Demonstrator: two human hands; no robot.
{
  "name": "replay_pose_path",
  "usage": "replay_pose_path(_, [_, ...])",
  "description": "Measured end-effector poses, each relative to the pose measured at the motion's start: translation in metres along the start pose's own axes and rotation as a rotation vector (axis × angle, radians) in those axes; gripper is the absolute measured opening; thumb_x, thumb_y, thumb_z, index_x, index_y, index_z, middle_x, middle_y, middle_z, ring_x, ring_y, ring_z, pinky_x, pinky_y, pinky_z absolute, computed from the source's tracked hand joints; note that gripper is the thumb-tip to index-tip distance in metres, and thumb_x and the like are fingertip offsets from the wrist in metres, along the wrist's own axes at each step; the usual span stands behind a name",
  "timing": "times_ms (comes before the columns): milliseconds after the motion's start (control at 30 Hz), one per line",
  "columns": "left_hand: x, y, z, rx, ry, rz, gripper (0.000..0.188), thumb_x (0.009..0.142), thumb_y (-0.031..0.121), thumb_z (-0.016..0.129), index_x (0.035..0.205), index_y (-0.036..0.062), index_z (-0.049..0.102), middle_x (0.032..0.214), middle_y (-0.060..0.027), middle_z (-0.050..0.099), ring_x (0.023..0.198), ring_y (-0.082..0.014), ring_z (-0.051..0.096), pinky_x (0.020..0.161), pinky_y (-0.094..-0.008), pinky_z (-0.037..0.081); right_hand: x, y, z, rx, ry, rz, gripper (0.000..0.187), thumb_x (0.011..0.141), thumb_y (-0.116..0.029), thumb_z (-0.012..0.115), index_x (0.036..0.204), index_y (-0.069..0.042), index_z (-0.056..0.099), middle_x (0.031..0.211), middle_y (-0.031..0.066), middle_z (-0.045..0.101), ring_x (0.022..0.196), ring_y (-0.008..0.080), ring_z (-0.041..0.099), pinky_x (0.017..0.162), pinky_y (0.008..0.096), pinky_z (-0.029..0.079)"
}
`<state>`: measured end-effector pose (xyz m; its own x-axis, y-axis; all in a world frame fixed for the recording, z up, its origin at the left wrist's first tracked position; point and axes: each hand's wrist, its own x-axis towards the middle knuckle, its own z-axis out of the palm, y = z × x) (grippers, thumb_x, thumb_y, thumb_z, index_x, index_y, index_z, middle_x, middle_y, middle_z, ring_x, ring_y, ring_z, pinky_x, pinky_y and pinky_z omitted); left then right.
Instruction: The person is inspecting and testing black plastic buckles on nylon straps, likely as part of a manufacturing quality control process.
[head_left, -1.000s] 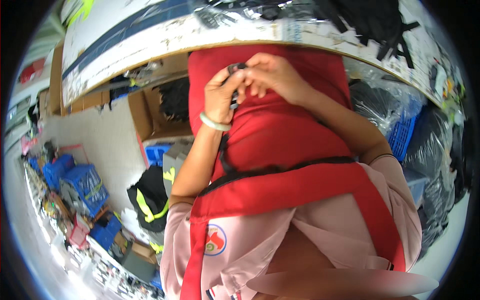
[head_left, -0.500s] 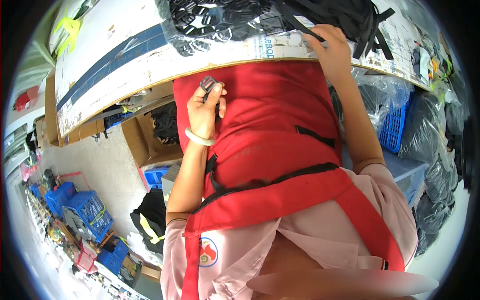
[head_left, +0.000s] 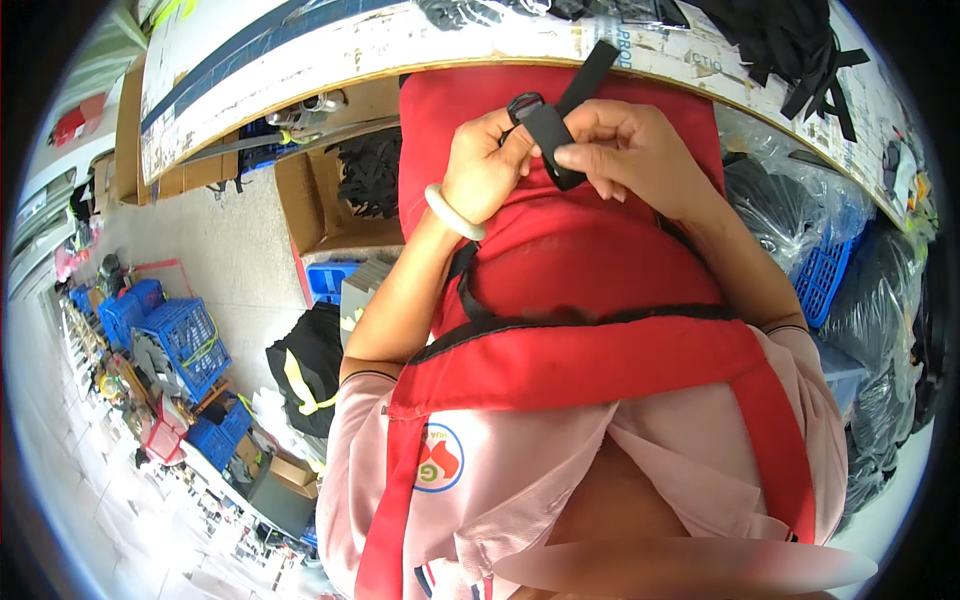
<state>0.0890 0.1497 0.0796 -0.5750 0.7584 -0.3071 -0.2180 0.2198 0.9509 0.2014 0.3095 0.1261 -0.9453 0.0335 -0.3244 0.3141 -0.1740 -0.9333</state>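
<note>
Between thumb and fingers, my left hand (head_left: pixel 487 165) pinches a small black plastic buckle (head_left: pixel 524 104) in front of the red apron. My right hand (head_left: pixel 630 150) grips a short black webbing strap (head_left: pixel 550 135) right against the buckle. One end of the strap sticks up toward the table edge, and a folded part hangs below the right fingers. Whether the strap passes through the buckle's slot I cannot tell. On the table lie a heap of black straps (head_left: pixel 785 50) at the right and a plastic bag of black buckles (head_left: pixel 460 12) at the far edge.
The worn white tabletop (head_left: pixel 370 50) has its front edge just beyond my hands. Below it at left stands a cardboard box (head_left: pixel 310 215) holding black straps. To the right are clear plastic bags (head_left: pixel 770 200) and a blue crate (head_left: pixel 825 285). Blue crates (head_left: pixel 185 340) stand on the floor at left.
My right hand has come from the strap heap to my left hand, bringing a black strap. The buckle in my left hand now meets that strap. The view has shifted.
</note>
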Motion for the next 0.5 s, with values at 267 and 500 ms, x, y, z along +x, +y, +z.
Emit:
replay_pose_path(267, [0.000, -0.008, -0.001, -0.103, -0.056, -0.018, 0.016, 0.095, 0.012, 0.054, 0.086, 0.0019, 0.062, 0.066, 0.0011, 0.055, 0.053, -0.0040, 0.046, 0.046, -0.0194, 0.036, 0.016, 0.027, 0.003, 0.122, 0.111, 0.092, 0.024, 0.091, -0.025, 0.061, 0.095, -0.001, 0.065, 0.073, 0.0021, 0.064, 0.047, 0.0035, 0.048, 0.040, 0.0188, 0.037])
replay_pose_path(500, [0.009, -0.019, 0.004, 0.363, 0.100, 0.377, 0.011, 0.090, 0.007, 0.056, 0.085, -0.0020, 0.061, 0.073, -0.0137, 0.059, 0.063, -0.0243, 0.057, 0.057, -0.0336, 0.047, 0.017, 0.029, 0.002, 0.395, 0.123, 0.106, 0.026, 0.091, -0.028, 0.062, 0.095, -0.003, 0.065, 0.074, 0.0001, 0.059, 0.049, 0.0044, 0.048, 0.043, 0.0179, 0.037])
